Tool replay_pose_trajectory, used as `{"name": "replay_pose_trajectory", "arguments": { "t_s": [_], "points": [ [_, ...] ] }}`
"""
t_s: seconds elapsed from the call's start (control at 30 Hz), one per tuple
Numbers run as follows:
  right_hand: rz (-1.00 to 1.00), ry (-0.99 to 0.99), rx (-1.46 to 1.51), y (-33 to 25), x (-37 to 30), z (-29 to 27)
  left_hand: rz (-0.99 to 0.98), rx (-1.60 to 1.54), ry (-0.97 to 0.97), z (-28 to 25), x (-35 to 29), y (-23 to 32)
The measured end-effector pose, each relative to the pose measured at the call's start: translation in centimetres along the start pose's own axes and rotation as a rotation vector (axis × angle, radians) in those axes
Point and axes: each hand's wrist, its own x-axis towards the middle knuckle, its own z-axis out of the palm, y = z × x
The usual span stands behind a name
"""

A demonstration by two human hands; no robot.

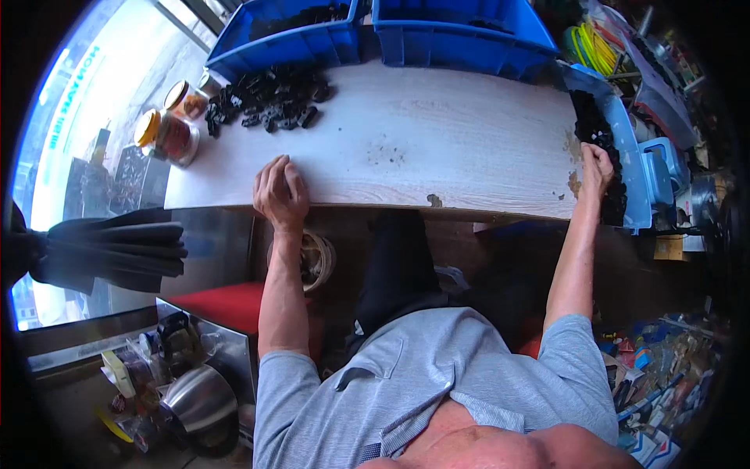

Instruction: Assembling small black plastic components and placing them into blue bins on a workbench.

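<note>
My left hand (280,191) rests palm down on the near edge of the pale wooden table (437,141), its fingers loosely curled and nothing in it. My right hand (598,168) reaches to the table's right end and is closed over small black parts (601,148) in a light blue tray (629,148). A heap of the same black parts (269,98) lies on the table's far left, well beyond my left hand.
Two blue bins (461,31) stand along the table's far edge. Jars with orange lids (168,133) sit at the far left corner. A cluttered shelf with yellow cable (594,47) is at the right. A red stool (226,301) and metal pot (199,399) are on the floor, left.
</note>
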Motion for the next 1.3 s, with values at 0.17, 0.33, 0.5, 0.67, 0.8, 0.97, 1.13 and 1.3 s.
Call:
{"name": "replay_pose_trajectory", "arguments": {
  "t_s": [0.17, 0.33, 0.5, 0.67, 0.8, 0.97, 1.13, 1.3],
  "points": [
    [0.018, 0.012, -0.043, -0.5, -0.2, 0.0, 0.012, 0.003, -0.014, 0.1, 0.2, 0.0],
    [0.053, -0.006, -0.106, -1.9, -0.9, 0.4, -0.03, 0.009, -0.103, -0.1, 0.6, 0.7],
    [0.031, -0.008, -0.134, -3.1, -1.4, 0.6, 0.149, -0.104, -0.255, 2.4, 4.6, 7.1],
    [0.023, 0.017, -0.193, -1.9, -1.0, 0.3, 0.338, -0.132, -0.152, 8.8, 12.3, 12.8],
    [0.033, 0.026, -0.157, -1.9, -1.1, 0.9, 0.467, -0.048, -0.18, 14.7, 18.3, 14.9],
    [0.047, 0.024, -0.129, -1.8, -1.0, 0.8, 0.329, 0.065, -0.546, 18.4, 20.7, 15.7],
    [0.064, 0.047, -0.196, -1.8, -0.7, 0.5, 0.405, -0.025, -0.254, 18.0, 17.2, 15.7],
    [0.084, 0.04, -0.203, -2.4, -0.8, 0.5, 0.467, -0.135, -0.104, 16.6, 13.8, 15.4]
  ]
}}
